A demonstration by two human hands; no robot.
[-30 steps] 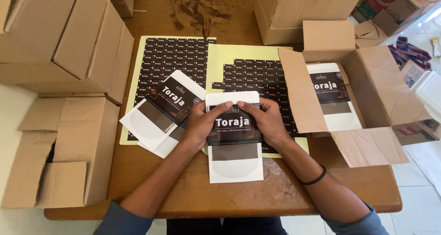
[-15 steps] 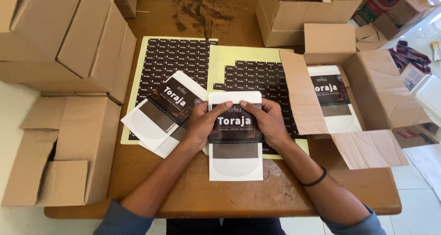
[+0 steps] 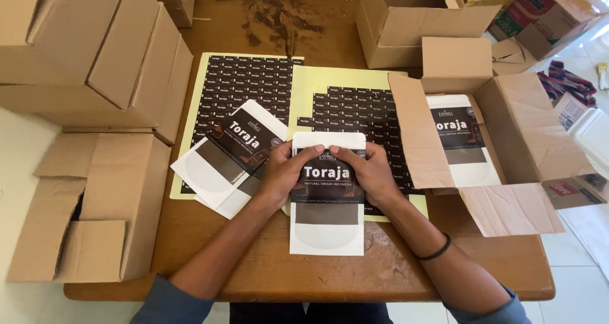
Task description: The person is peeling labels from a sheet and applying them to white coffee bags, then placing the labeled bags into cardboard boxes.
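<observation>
Under two hands [image 3: 288,172], one pouch [image 3: 327,226]

Left of my open box [image 3: 539,127] lie two yellow sticker sheets [image 3: 244,77]; closed cartons [image 3: 95,51] stack far left of it.

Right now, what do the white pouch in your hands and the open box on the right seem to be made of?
The pouch looks like matte white paper or film with a dark printed label and a greyish window; which one is hard to tell. The left hand and right hand press its top. The open box is plain brown cardboard, creased, with a dull finish.
</observation>
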